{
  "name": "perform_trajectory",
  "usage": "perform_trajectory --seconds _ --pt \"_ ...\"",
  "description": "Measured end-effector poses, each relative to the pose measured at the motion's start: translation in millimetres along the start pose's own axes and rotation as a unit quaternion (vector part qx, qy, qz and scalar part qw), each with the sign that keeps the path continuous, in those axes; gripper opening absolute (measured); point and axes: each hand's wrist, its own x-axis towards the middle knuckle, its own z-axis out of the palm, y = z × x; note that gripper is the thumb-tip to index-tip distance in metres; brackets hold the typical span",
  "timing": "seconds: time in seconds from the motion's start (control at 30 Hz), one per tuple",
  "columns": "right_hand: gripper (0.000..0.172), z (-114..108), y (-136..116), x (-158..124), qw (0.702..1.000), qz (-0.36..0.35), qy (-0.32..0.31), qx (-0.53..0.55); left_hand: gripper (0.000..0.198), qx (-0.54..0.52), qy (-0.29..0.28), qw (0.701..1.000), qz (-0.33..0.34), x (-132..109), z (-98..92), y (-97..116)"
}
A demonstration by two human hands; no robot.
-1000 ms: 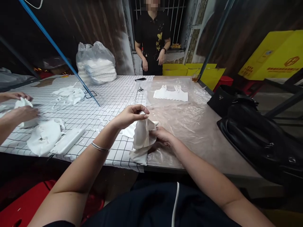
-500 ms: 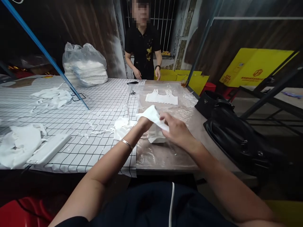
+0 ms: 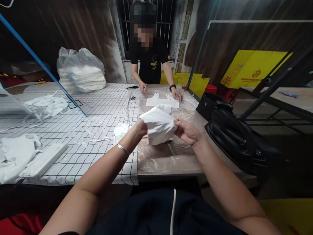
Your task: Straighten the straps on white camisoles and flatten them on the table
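Observation:
A white garment (image 3: 160, 125) of soft cloth is spread between my two hands above the plastic-covered part of the table. My left hand (image 3: 141, 126) reaches in at its left side and holds it up; the cloth hides the fingers. On the right, my right hand (image 3: 187, 131) pinches the garment's edge between thumb and fingers. Just beyond lies a flat white strappy top (image 3: 162, 103) on the clear plastic sheet (image 3: 156, 164). More white cloth (image 3: 121, 132) lies left of my left wrist, partly behind the forearm.
Across the table a person in black leans in, one hand (image 3: 177, 94) beside the strappy top. Small scissors (image 3: 132, 97) and a phone (image 3: 132, 87) lie nearby. Black bags (image 3: 227, 130) line the right edge. Leftward are a blue pole (image 3: 46, 70), white garments (image 3: 18, 150) and a bagged stack (image 3: 81, 73).
The garment has opened out from a folded strip into a wider hanging panel. My right hand has turned to pinch its edge. The person opposite has leaned forward, hands now over the table.

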Motion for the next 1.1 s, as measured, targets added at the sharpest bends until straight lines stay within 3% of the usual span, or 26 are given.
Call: perform_trajectory --seconds 0.17,0.3,0.4,0.5,0.67,0.77,0.9,1.0,1.1 --pt "0.034 -21.5 -5.0 11.6 0.996 -0.043 0.081 0.012 0.021 0.021 0.027 0.999 -0.034 -0.1 -6.1 -7.6" --pt "0.033 -27.4 -29.3 21.5 0.993 -0.078 0.089 -0.031 0.016 0.090 -0.088 0.990 -0.060 -4.2 7.8 0.5" --pt "0.033 -24.7 -61.9 29.3 0.983 -0.130 0.085 -0.093 0.023 0.175 -0.145 0.974 -0.011 -2.2 33.9 20.2" --pt "0.034 -20.0 -96.2 40.5 0.963 -0.192 0.099 -0.160 0.035 0.226 -0.145 0.962 0.058 7.8 71.0 45.2" --pt "0.035 -12.0 -138.6 49.4 0.912 -0.303 0.176 -0.215 0.025 0.260 -0.150 0.947 0.115 21.3 132.3 76.4" --pt "0.038 -5.3 -156.1 38.1 0.898 -0.349 0.135 -0.231 0.020 0.276 -0.160 0.941 0.117 19.2 152.1 83.4" --pt "0.039 1.9 -173.9 20.9 0.907 -0.292 0.040 -0.302 0.020 0.275 -0.156 0.943 0.106 18.4 151.4 84.4" --pt "0.030 2.3 -182.4 17.4 0.911 -0.242 0.037 -0.332 0.019 0.270 -0.161 0.945 0.093 22.0 140.7 83.2" --pt "0.026 -0.9 -186.1 17.0 0.920 -0.234 0.044 -0.310 0.019 0.276 -0.180 0.941 0.080 24.0 133.0 83.0"
